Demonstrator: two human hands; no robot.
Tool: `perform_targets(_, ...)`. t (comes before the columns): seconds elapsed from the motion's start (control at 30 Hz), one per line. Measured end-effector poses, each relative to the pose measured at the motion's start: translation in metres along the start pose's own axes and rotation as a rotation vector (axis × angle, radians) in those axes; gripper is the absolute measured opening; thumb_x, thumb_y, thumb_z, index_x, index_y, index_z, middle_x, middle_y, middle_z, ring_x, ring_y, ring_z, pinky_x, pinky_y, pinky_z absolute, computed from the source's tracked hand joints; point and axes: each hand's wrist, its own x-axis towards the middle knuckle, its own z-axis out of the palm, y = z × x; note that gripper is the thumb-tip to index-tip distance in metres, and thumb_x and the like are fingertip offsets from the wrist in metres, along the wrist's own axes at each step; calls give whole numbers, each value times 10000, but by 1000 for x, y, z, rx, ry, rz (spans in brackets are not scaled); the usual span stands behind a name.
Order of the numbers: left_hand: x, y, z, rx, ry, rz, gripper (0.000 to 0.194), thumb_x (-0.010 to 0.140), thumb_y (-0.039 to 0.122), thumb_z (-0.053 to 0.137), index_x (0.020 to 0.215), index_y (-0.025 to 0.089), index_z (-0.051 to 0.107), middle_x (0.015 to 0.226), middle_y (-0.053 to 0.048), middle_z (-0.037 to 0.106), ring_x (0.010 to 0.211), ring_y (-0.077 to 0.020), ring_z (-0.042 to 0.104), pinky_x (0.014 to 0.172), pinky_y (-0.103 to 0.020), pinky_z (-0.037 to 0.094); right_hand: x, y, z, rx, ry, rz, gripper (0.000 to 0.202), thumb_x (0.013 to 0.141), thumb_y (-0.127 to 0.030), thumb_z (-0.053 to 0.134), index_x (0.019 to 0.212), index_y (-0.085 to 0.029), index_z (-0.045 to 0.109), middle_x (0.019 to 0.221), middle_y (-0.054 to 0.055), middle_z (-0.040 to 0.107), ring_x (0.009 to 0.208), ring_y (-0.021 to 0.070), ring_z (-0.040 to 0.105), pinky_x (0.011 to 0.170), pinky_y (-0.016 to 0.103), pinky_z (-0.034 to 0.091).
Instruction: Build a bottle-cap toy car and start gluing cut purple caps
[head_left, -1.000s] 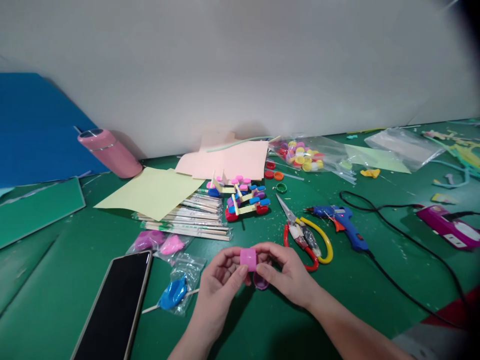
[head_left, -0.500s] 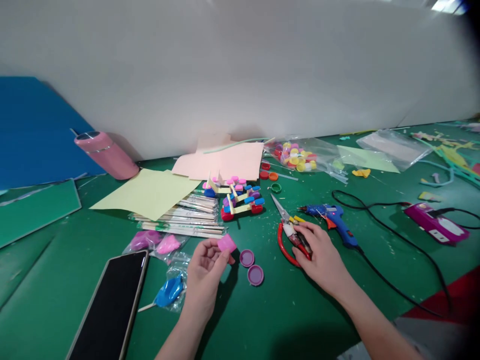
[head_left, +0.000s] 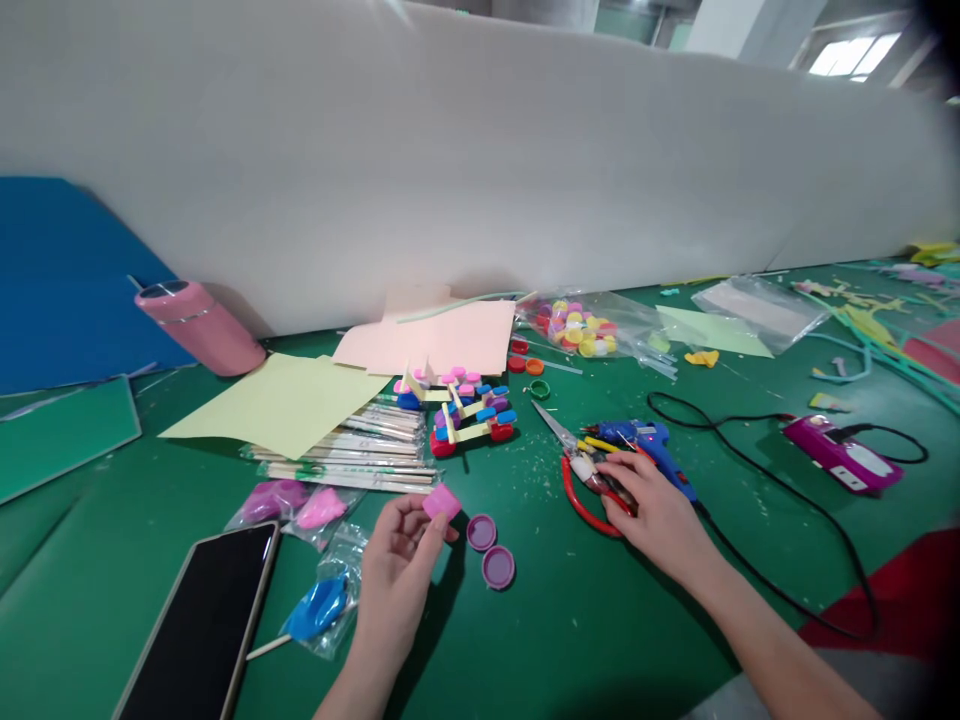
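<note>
A small pink piece (head_left: 442,502) is pinched between the thumb and fingers of my left hand (head_left: 405,555). Two purple round caps (head_left: 498,567) lie just right of it. My right hand (head_left: 656,510) rests over the handles of the red-handled scissors (head_left: 589,490), its fingers curled; whether they grip the scissors or a tool beside them is hard to see. Beyond that hand lies a blue glue gun (head_left: 664,450). Small assemblies of coloured caps and pale sticks (head_left: 472,415) stand farther back, in the middle.
At the left are a phone (head_left: 199,620), bagged clay (head_left: 319,605), bundled sticks (head_left: 375,450), yellow paper (head_left: 277,400) and a pink bottle (head_left: 202,325). A bag of caps (head_left: 577,328) lies at the back. A purple device (head_left: 844,455) with black cables is at the right.
The view has tilted up and shifted right, so the tabletop sits lower and farther left. My right hand has moved slightly away from the scissors' blades, over the handles. My left hand keeps the pink piece.
</note>
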Motion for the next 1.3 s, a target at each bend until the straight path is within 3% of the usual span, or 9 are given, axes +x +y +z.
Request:
perform_targets(0.5,1,6,-1,1,78,-19,183,657,270,656,777,166,565,673,25,547,582,-95,501,557,-201,413,2,19,-8,-20,43,0,264,773,-255,475,996,-205,607,1100,88,523,898,229,584,721,343,507)
perform_targets(0.6,5,12,-2,52,34,-33,190,677,281,636,808,164,564,706,13,556,602,-103,503,564,-212,413,-4,10,-13,-13,108,27,283,791,-263,464,1034,-179,583,1125,115,502,967,261,545,754,378,494)
perform_targets(0.7,13,14,-3,243,-97,6,174,704,284,602,827,172,551,661,18,538,573,-112,492,532,-221,404,-12,-6,-15,29,143,24,285,816,-260,452,1077,-200,548,1119,102,506,997,246,526,815,374,469)
perform_targets(0.83,28,7,0,616,-193,256,135,722,263,568,836,192,553,682,0,555,591,-140,495,554,-251,403,-21,-41,-4,219,17,-88,268,827,-223,460,1086,-215,527,1087,81,531,1008,211,513,868,338,429)
perform_targets(1.0,39,-7,5,723,-204,389,158,698,253,588,848,204,596,834,-52,581,799,-207,531,717,-316,413,-20,-85,13,286,-267,-170,279,821,-205,470,1097,-210,509,1065,67,536,979,190,505,829,305,428)
perform_targets(1.13,40,-13,0,809,-189,452,195,708,258,575,888,192,611,863,-73,575,831,-231,530,748,-363,417,-12,-102,18,264,-318,-149,250,768,-290,561,997,-198,520,984,56,543,879,206,524,722,318,452)
perform_targets(1.3,37,-16,-10,892,-139,498,246,703,280,590,926,178,604,902,-89,558,861,-248,531,761,-395,427,-7,-106,22,219,-345,-126,346,672,-365,650,943,-198,514,927,47,540,835,229,518,677,333,433)
